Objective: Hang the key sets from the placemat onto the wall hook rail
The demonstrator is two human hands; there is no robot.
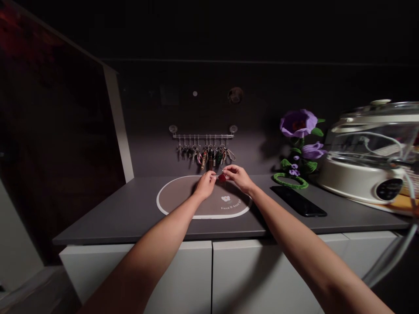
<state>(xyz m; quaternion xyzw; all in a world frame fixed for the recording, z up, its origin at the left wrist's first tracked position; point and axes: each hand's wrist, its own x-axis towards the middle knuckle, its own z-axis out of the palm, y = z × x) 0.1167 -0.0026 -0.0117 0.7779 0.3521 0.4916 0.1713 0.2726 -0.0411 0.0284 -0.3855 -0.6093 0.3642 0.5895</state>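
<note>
reaching over the grey countertop (121, 205) and oval mat (180, 198), we hold our right hand (238, 176) near our left hand (205, 185), the right pinching a small red fob (222, 178) between them, the left gripping a thin pale piece (215, 175) pointing sideways toward it.

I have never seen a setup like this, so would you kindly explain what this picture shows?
There is no machine here: a person works with two bare hands. The single picture comes from a camera worn on the head, looking forward and down. The left hand and right hand are close together over an oval mat. The right one seems to pinch a small red item, too small to identify. On the grey counter are also a flat black object, perhaps a phone, and a purple flower decoration. Behind, keys and charms hang from a rail.
</note>
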